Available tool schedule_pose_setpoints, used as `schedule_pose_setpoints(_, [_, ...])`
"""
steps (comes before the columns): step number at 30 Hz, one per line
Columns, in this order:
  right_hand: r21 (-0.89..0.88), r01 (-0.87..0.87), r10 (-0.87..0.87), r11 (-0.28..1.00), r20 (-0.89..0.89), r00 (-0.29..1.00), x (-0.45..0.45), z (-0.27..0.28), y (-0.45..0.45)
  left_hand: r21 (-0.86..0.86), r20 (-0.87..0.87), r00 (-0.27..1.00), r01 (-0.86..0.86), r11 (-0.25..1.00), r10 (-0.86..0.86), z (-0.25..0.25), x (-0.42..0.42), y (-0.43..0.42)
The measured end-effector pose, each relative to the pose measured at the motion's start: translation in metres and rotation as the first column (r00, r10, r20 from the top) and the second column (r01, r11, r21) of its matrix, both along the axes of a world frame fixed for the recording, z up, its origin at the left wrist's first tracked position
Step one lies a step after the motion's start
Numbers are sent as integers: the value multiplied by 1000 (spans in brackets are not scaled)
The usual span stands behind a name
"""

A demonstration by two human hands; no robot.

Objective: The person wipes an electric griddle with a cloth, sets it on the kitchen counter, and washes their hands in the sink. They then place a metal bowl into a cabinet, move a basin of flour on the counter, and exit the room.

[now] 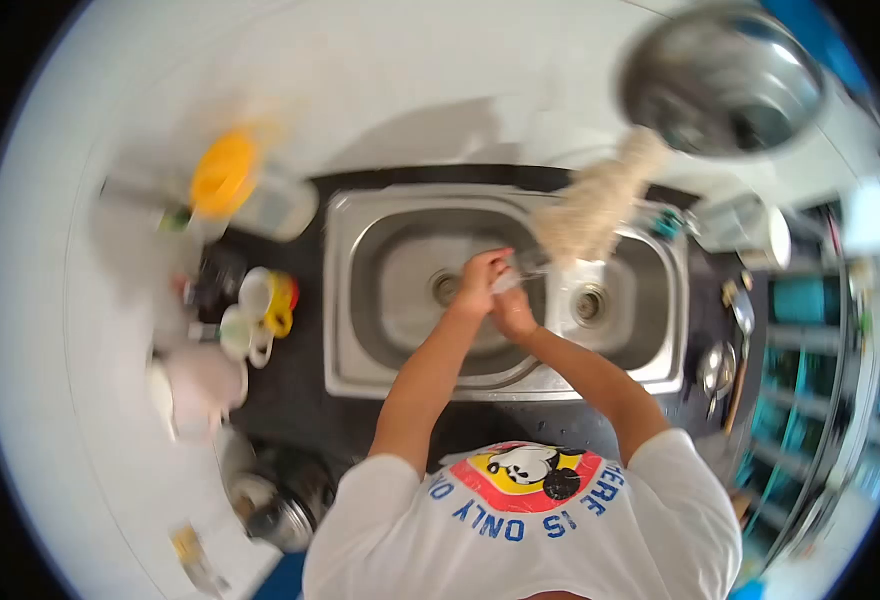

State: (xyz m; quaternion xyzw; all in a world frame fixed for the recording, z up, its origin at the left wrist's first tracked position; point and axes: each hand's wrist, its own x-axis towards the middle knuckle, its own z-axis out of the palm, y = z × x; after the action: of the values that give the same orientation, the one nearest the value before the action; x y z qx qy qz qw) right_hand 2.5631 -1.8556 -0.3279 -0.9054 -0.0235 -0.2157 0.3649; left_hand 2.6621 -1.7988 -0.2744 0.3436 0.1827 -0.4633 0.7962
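Note:
My left hand [483, 280] and my right hand [513, 312] are close together over the right part of the large sink basin [400, 255]. Between them is a small whitish, clear-looking patch, perhaps water; I cannot make out a held object. The fingers of my left hand are curled and partly blurred. My right hand lies just below, its fingers mostly hidden. A beige cloth-like thing [595, 210] hangs over the divider, just up and right of my hands, hiding the tap area. The smaller basin [640, 290] with its drain is to the right.
Cups [257, 292] and a pink container [205, 385] stand left of the sink. A yellow-lidded jar [225, 175] is at the upper left. A large metal bowl [720, 85] is at the upper right. Ladles [717, 368] lie right of the sink, near a teal rack [800, 370].

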Motion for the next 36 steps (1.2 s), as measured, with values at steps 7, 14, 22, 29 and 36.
schedule_pose_setpoints(7, [-210, -199, 204, 957, 3, 979, 0, 33, -28, 305, -25, 999, 32, 952, -26, -5, 9, -12])
schedule_pose_setpoints(14, [223, 273, -315, 936, 182, 931, -25, 107, 3, 77, -167, 937, 322, 944, -306, -6, 38, -9])
schedule_pose_setpoints(22, [72, 210, -219, 975, 176, 960, 13, 132, -1, -153, 80, 807, 590, 793, -585, 24, 20, -6])
schedule_pose_setpoints(29, [931, 113, 445, 348, -270, 854, 34, 84, -62, 653, 426, 364, 510, 560, -828, 109, -15, -5])
schedule_pose_setpoints(36, [736, -51, 154, -675, 208, 966, 2, 124, 16, -97, 278, 960, 43, 994, -14, 66, -2, -6])
